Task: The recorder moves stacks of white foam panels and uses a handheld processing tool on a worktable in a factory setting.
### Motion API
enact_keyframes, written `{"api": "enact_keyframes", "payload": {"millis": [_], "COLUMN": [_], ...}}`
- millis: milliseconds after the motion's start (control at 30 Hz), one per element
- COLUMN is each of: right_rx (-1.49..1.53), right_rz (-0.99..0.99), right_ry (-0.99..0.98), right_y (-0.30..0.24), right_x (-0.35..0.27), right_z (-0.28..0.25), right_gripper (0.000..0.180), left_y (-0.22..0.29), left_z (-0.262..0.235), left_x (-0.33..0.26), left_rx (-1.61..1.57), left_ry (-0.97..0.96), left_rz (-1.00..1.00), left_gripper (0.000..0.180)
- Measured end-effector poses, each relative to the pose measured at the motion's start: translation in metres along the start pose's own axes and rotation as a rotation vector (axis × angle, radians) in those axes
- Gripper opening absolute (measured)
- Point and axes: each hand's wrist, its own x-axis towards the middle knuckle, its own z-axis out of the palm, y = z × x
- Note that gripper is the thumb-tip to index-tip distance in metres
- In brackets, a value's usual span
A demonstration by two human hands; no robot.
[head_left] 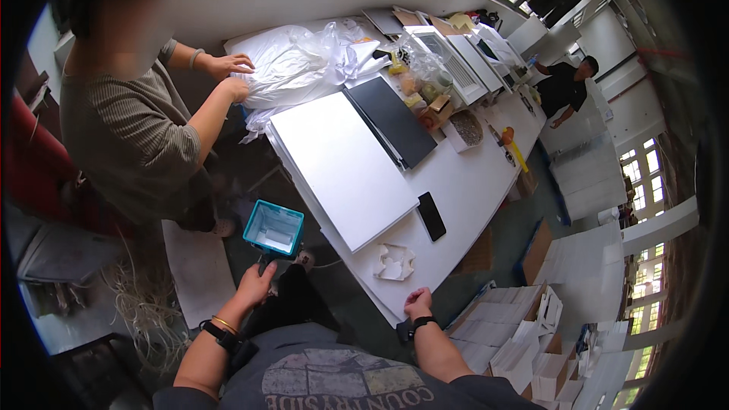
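In my left hand (pixel 257 285) is the dark handle of a teal, square open box (pixel 274 228) with whitish inner walls, held out beside the table's left edge. My right hand (pixel 418 302) is curled into a loose fist by the near corner of the white table, and no thing shows in it. Just beyond that hand lies a small crumpled white paper tray (pixel 394 262). A black phone (pixel 431 216) rests farther back. Left of the phone, a stack of large white boards (pixel 342 171) covers much of the table.
A dark flat panel (pixel 391 121) overlaps the boards. A co-worker (pixel 137 137) at the left has both hands on white plastic sheeting (pixel 292 61). Another person (pixel 562 87) stands beyond the table. Tangled pale cords (pixel 144 300) lie left; cartons (pixel 501 319) stand right.
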Motion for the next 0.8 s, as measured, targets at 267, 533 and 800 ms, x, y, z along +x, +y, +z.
{"api": "enact_keyframes", "payload": {"millis": [267, 533, 800], "right_rx": [-0.007, -0.016, -0.025], "right_rz": [-0.015, -0.008, -0.004], "right_ry": [-0.028, -0.016, -0.037], "right_y": [0.000, 0.001, 0.002], "right_x": [0.006, -0.007, -0.002], "right_z": [-0.003, -0.001, 0.000], "right_gripper": [0.020, 0.020, 0.020], "left_y": [0.009, -0.005, 0.004], "left_z": [-0.001, -0.005, -0.008], "left_x": [-0.009, -0.001, -0.001], "left_rx": [-0.041, -0.048, -0.100], "left_ry": [0.016, 0.035, 0.015], "left_rz": [0.008, 0.004, -0.020], "left_gripper": [0.044, 0.047, 0.046]}}
